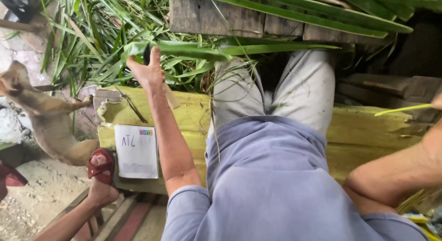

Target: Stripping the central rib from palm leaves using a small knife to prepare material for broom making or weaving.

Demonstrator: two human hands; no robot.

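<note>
Landmark: yellow-green worn wooden counter, runs side to side under the person's legs.
Leaf: long flat green strap-shaped leaf, lies just beyond the counter's far edge, above the knees.
Leaf axis: roughly side to side, parallel w/ the counter; tip tapers off toward the right, butt end at the left hand.
Left hand: raised over the counter's far left part, fingers clamped on the leaf's butt end; a dark object shows in the grip too, can't tell what.
Right hand: at the frame's right edge, beyond the counter's right end; mostly cut off, can't tell if fingers are closed. A thin pale yellow-green leaf strip runs left from it.
Hands: well apart, left one far nearer the leaf.
Nearer arm: left, already on it; right is well clear of the tip.
Behind counter: heap of cut green leaves, grey wooden plank.
On counter, left part: white paper sheet.
Left of counter: tan dog; another person's foot in a red sandal.
</note>
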